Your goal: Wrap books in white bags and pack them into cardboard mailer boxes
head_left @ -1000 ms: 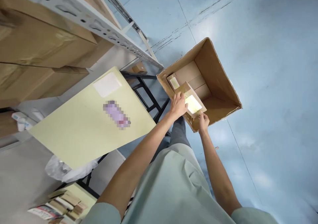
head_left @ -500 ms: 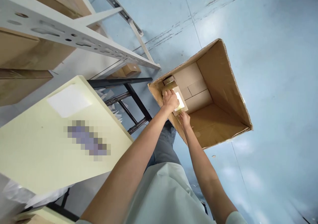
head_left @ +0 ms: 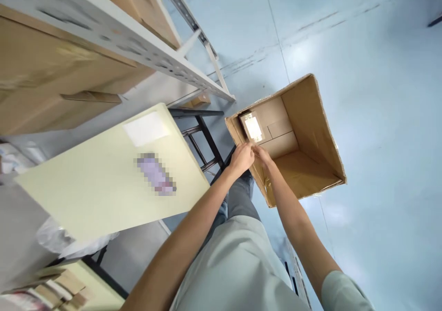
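A large open cardboard box [head_left: 311,118] stands on the floor in front of me. Inside it, against the near-left corner, lies a small carton [head_left: 246,118] with a shiny white label [head_left: 253,128] on top. My left hand [head_left: 242,158] is over the box's near-left rim, its fingers curled in. My right hand [head_left: 263,156] is close beside it, inside the rim, with its fingertips meeting those of the left. Both hands are closed and sit just nearer to me than the small carton. Anything between the fingertips is too small or hidden to make out.
At my left is a pale yellow table [head_left: 103,177] bearing a white sheet [head_left: 147,128] and a blurred-out item [head_left: 156,173]. A metal shelf rack [head_left: 145,48] with large cartons [head_left: 51,71] rises beyond it. Black metal legs [head_left: 207,141] stand between table and box.
Both hands have come off the small carton's top toward me and drawn together at the near rim. The carton stays in the box, its label now uncovered. My view has shifted.
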A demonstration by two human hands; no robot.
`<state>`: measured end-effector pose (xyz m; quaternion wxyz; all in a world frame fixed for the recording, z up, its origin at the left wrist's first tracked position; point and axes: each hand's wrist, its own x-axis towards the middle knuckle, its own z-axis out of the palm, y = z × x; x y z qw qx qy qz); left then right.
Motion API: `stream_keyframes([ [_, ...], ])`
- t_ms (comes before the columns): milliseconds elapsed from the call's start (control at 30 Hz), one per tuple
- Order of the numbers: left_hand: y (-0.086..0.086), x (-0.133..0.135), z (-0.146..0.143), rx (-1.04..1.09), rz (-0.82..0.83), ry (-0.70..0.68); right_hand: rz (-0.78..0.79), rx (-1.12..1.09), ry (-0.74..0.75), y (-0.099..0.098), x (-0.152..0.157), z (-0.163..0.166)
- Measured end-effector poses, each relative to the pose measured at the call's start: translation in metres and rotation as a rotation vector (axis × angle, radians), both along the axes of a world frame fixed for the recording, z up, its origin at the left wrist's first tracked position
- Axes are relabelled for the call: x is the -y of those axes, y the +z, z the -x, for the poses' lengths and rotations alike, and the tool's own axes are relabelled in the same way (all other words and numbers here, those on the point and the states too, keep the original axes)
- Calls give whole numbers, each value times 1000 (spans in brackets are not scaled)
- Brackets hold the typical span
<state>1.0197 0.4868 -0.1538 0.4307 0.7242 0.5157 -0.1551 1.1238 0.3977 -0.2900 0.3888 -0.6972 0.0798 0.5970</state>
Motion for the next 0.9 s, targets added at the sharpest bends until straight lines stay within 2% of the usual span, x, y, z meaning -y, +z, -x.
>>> stream_keyframes([
  [133, 58, 19, 16, 83, 19, 99, 11, -183, 117, 70, 19, -18],
  [267, 111, 40, 36, 179, -23, 248, -48, -170, 166, 136, 33, -30],
  [400, 163, 60, 68, 267, -84, 423, -176, -128, 282, 202, 27, -29],
  [500, 197, 77, 106, 348, -119, 596, -284, -101, 401, 250, 11, -16],
  [700, 249, 125, 201, 571, -215, 886, -514, -50, 686, 334, -19, 45],
  [900, 297, 192, 304, 689, -362, 1224, -696, -23, 1005, 405, -15, 156],
])
